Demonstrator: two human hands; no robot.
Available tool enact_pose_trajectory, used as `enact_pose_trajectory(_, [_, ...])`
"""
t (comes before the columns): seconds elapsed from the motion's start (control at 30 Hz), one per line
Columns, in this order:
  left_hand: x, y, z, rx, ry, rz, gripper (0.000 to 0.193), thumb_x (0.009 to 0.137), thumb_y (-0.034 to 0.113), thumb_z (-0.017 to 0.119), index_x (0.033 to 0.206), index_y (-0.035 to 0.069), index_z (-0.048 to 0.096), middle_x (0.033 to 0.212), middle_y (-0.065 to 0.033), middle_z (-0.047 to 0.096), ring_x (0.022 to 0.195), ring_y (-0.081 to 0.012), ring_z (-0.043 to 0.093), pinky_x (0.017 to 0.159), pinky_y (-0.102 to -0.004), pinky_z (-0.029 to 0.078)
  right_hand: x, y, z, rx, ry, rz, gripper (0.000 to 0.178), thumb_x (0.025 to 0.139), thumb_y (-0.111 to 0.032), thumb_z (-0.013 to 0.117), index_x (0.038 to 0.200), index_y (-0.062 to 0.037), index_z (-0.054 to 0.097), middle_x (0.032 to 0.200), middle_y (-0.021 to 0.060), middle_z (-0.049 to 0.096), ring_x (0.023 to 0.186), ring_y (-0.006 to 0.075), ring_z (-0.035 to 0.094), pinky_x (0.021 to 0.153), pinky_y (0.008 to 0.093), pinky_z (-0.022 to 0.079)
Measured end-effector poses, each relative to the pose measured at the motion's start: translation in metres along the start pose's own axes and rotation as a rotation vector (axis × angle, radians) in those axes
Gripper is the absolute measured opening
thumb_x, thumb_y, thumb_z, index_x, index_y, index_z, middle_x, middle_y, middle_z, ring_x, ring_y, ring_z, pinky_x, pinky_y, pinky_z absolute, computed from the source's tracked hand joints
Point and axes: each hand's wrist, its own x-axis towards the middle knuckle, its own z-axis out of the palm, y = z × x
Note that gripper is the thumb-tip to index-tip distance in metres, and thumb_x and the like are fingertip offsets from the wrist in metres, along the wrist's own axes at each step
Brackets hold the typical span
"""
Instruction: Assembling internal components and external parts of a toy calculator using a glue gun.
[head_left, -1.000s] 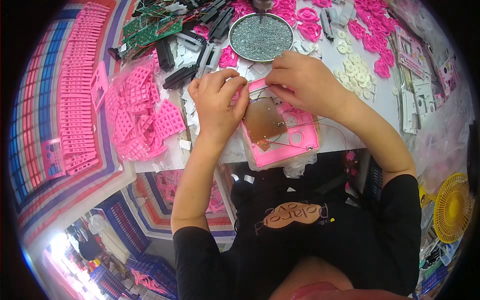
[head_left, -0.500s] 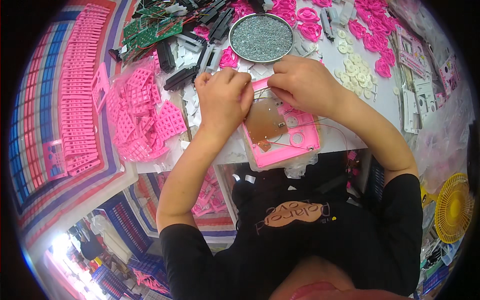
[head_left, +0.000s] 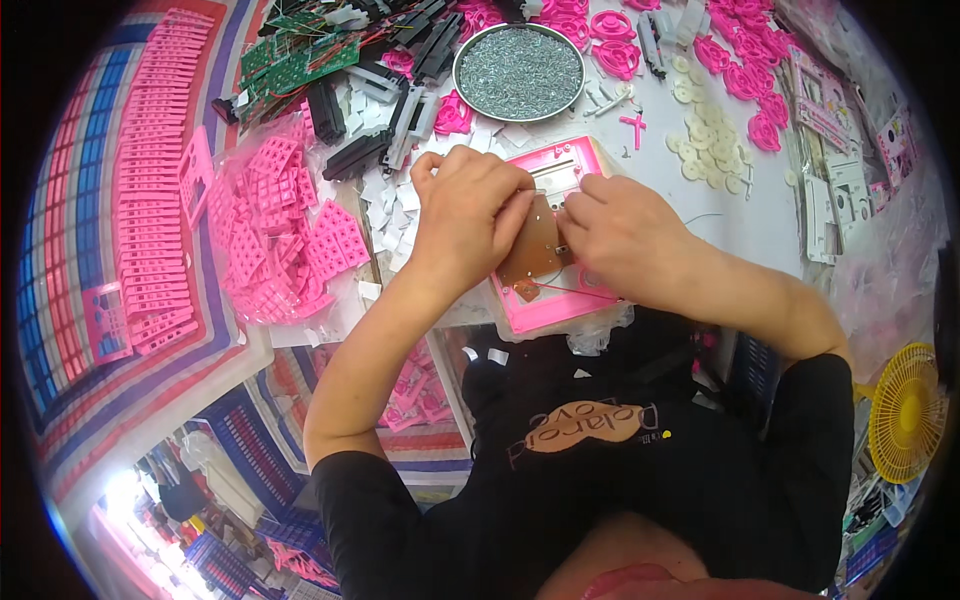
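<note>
An open pink plastic case [head_left: 545,318] lies on a work table in front of me. Inside it is a brown circuit board [head_left: 530,245], with thin wires running across the case. My left hand [head_left: 465,215] is closed at the board's upper left edge, thumb and fingers pinching it. Over the right part of the case, my right hand [head_left: 630,240] has its fingers curled together beside the board. Whatever those fingertips hold is hidden under them. Just beyond the case is a round metal dish [head_left: 519,72] full of small screws.
A bag of pink keypad parts [head_left: 275,235] lies left, near a long row of pink pieces [head_left: 155,180]. Green circuit boards [head_left: 295,62] and black parts [head_left: 355,155] heap at the back. White discs [head_left: 712,150] and pink rings [head_left: 765,125] lie right; a yellow fan [head_left: 908,412] is far right.
Both hands have come down from the case's far edge, uncovering its upper part. The left is now at the circuit board, the right lower over the case. A small pink cross-shaped piece shows on the table.
</note>
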Motion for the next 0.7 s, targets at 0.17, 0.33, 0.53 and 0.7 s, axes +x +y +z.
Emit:
enact_pose_trajectory(0.17, [0.015,0.009,0.002,0.048,-0.125,0.036,0.008,0.081,0.015,0.071,0.08,0.011,0.065,0.081,-0.0012,0.06,0.089,-0.0233,0.057,0.089,-0.0473,0.033,-0.014,-0.006,0.006,0.148,0.183,0.183,0.01,0.074,-0.012,0.071,0.077,-0.006,0.064,0.08,0.0063,0.06,0.08,0.024,0.061,0.067,0.0353,0.053])
enact_pose_trajectory(0.33, [0.034,0.008,0.004,0.106,-0.304,0.179,0.007,0.078,0.014,0.07,0.079,0.01,0.064,0.086,-0.0024,0.062,0.091,-0.0249,0.058,0.093,-0.0485,0.036,-0.014,-0.006,0.01,0.16,0.238,0.195,0.011,0.076,-0.011,0.073,0.076,-0.0061,0.063,0.078,0.0056,0.059,0.077,0.023,0.059,0.066,0.0352,0.053])
enact_pose_trajectory(0.53, [0.05,0.018,0.002,0.253,-0.523,0.297,0.006,0.078,0.013,0.069,0.081,0.007,0.068,0.092,-0.0057,0.066,0.097,-0.0256,0.061,0.09,-0.041,0.042,-0.01,-0.003,0.006,0.126,0.287,0.164,0.011,0.07,-0.011,0.074,0.071,-0.0055,0.064,0.085,0.0079,0.059,0.081,0.0263,0.058,0.068,0.0371,0.052])
enact_pose_trajectory(0.7, [0.06,0.019,0.003,0.297,-0.662,0.245,0.01,0.077,0.013,0.068,0.083,0.005,0.07,0.091,-0.0103,0.068,0.092,-0.0304,0.065,0.08,-0.0443,0.052,-0.013,-0.005,0.01,0.186,0.27,0.207,0.01,0.07,-0.01,0.073,0.072,-0.0044,0.065,0.088,0.0088,0.059,0.083,0.0277,0.057,0.07,0.0382,0.052])
